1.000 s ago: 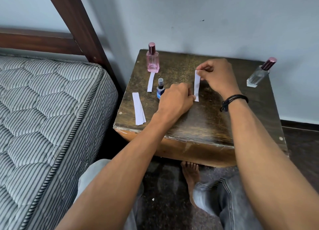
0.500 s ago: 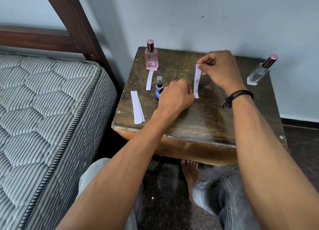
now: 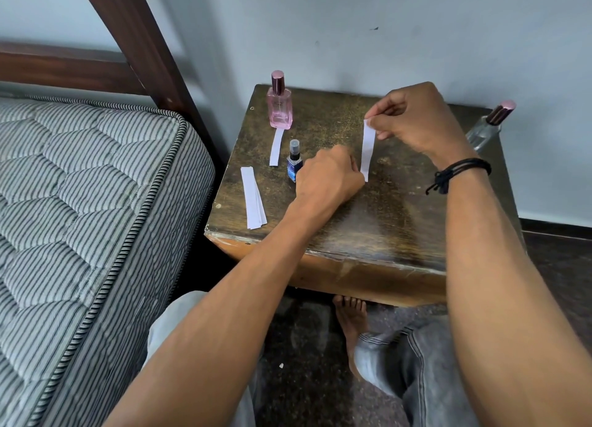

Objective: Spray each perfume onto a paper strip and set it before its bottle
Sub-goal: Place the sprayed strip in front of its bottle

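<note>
Label (image 3: 278, 101) on pink bottle (image 3: 280, 116) (illegible)

Both forearms come up bare from the bottom edge of the frame, and the left hand (image 3: 326, 180) and right hand (image 3: 416, 119) are bare too. The only accessory is a black cord bracelet (image 3: 461, 172) on the right wrist, right of centre: a few thin strands with a little knot dangling at its left end. Down low it's faded light-grey jeans (image 3: 426, 372) with visible seam stitching and a turned hem, plus a bare foot (image 3: 350, 321) at lower centre.
</note>
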Tool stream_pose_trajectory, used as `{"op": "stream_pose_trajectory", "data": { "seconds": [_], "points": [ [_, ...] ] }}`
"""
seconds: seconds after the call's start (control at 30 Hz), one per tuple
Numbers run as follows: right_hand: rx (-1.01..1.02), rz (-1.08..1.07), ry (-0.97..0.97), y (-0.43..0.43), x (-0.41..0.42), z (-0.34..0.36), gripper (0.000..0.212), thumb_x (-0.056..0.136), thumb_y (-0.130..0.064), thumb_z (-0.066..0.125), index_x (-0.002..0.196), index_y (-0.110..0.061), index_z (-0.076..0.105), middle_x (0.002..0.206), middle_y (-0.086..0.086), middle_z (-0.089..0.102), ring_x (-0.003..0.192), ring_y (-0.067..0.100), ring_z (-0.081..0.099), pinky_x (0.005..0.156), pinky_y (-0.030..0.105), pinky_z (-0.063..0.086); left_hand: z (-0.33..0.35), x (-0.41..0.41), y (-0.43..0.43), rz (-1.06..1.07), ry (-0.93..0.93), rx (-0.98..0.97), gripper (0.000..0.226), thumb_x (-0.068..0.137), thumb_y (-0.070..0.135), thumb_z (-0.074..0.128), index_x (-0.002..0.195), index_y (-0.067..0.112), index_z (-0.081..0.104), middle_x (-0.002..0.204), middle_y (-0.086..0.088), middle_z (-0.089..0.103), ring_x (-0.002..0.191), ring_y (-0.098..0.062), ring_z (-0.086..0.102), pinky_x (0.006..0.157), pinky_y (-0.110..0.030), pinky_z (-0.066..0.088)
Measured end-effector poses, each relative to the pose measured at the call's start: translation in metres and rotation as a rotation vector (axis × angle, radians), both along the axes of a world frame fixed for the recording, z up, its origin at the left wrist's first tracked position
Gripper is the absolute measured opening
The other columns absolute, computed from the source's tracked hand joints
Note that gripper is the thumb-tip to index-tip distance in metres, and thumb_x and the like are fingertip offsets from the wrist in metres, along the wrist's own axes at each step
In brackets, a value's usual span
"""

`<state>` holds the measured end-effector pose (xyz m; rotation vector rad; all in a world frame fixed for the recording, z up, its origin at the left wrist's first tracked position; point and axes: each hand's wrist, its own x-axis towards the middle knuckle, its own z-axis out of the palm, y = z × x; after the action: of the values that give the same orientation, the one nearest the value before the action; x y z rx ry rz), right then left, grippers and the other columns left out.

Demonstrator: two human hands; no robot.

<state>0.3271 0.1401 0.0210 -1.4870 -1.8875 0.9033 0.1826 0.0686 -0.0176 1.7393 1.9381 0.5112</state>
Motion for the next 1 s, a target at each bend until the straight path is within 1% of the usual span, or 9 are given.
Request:
{"op": "stream_pose_trajectory", "data": {
  "seconds": [0.1,0.2,0.27,0.4,0.53,0.63,0.73,0.83,1.0],
  "points": [
    [-0.010,0.014,0.045,-0.001,0.001,0.005,0.006,0.088,-0.007,0.074,0.092,-0.006,0.078,0.085,0.013,0.076,0.072,0.021,0.073,0.074,0.026,0.063,0.001,-0.001,0.000,0.006,-0.004,-0.008,0.009,0.083,0.022,0.059,0.086,0.027,0.065,0.098,-0.005,0.073,0.092,-0.032,0.067,0.070,-0.033,0.047],
    [-0.018,0.027,0.071,-0.002,0.001,0.008,0.005,0.087,-0.005,0.074,0.091,-0.004,0.077,0.082,0.015,0.075,0.067,0.016,0.070,0.070,0.024,0.062,0.001,-0.001,0.000,0.010,0.000,-0.005,0.010,0.083,0.021,0.060,0.087,0.027,0.067,0.097,-0.003,0.073,0.091,-0.030,0.067,0.069,-0.032,0.045],
    [-0.034,0.034,0.074,-0.002,0.001,0.009,0.005,0.087,-0.005,0.075,0.091,-0.003,0.077,0.080,0.015,0.075,0.066,0.016,0.070,0.069,0.023,0.062,0.000,-0.001,0.000,0.014,0.002,0.002,0.011,0.083,0.021,0.060,0.088,0.026,0.068,0.097,-0.003,0.073,0.090,-0.030,0.067,0.069,-0.032,0.045],
    [-0.052,0.016,0.056,0.000,0.001,0.007,0.003,0.086,-0.005,0.074,0.088,-0.006,0.076,0.078,0.014,0.075,0.068,0.020,0.071,0.073,0.029,0.063,-0.001,-0.001,0.000,0.010,0.006,0.008,0.011,0.084,0.022,0.060,0.089,0.026,0.068,0.097,-0.004,0.072,0.090,-0.030,0.067,0.069,-0.033,0.049],
    [0.005,-0.064,0.011,0.004,0.002,-0.007,0.006,0.089,-0.009,0.072,0.094,-0.009,0.076,0.081,0.009,0.076,0.071,0.022,0.074,0.078,0.035,0.064,-0.002,-0.001,0.001,0.001,0.008,0.011,0.012,0.085,0.022,0.058,0.091,0.025,0.068,0.098,-0.005,0.073,0.091,-0.031,0.067,0.070,-0.034,0.050],
    [0.049,-0.083,-0.031,0.007,0.001,-0.019,0.005,0.092,-0.014,0.071,0.095,-0.014,0.074,0.085,0.005,0.075,0.078,0.026,0.075,0.081,0.042,0.064,-0.003,-0.001,0.002,0.006,0.014,0.019,0.015,0.086,0.024,0.056,0.094,0.024,0.068,0.098,-0.005,0.072,0.091,-0.033,0.067,0.071,-0.037,0.052],
    [0.076,-0.072,-0.051,0.008,-0.003,-0.028,0.008,0.092,-0.015,0.071,0.091,-0.022,0.073,0.087,0.000,0.073,0.081,0.023,0.073,0.081,0.046,0.063,-0.004,-0.001,0.001,0.006,0.014,0.020,0.015,0.086,0.025,0.054,0.093,0.023,0.067,0.096,-0.005,0.072,0.089,-0.033,0.067,0.072,-0.039,0.055],
    [0.092,-0.064,-0.067,0.009,-0.007,-0.034,0.011,0.092,-0.017,0.073,0.088,-0.027,0.074,0.086,-0.006,0.072,0.083,0.018,0.072,0.084,0.045,0.062,-0.003,-0.002,0.001,-0.006,0.011,0.012,0.016,0.086,0.027,0.055,0.093,0.022,0.068,0.096,-0.006,0.072,0.090,-0.033,0.067,0.077,-0.043,0.057],
    [0.088,-0.059,-0.110,0.009,-0.011,-0.042,0.012,0.091,-0.016,0.074,0.090,-0.028,0.075,0.086,-0.005,0.073,0.079,0.013,0.071,0.084,0.036,0.061,-0.001,-0.002,-0.001,-0.016,0.008,0.012,0.021,0.087,0.032,0.054,0.096,0.019,0.068,0.100,-0.008,0.072,0.094,-0.036,0.066,0.077,-0.042,0.056]
  ]
}}
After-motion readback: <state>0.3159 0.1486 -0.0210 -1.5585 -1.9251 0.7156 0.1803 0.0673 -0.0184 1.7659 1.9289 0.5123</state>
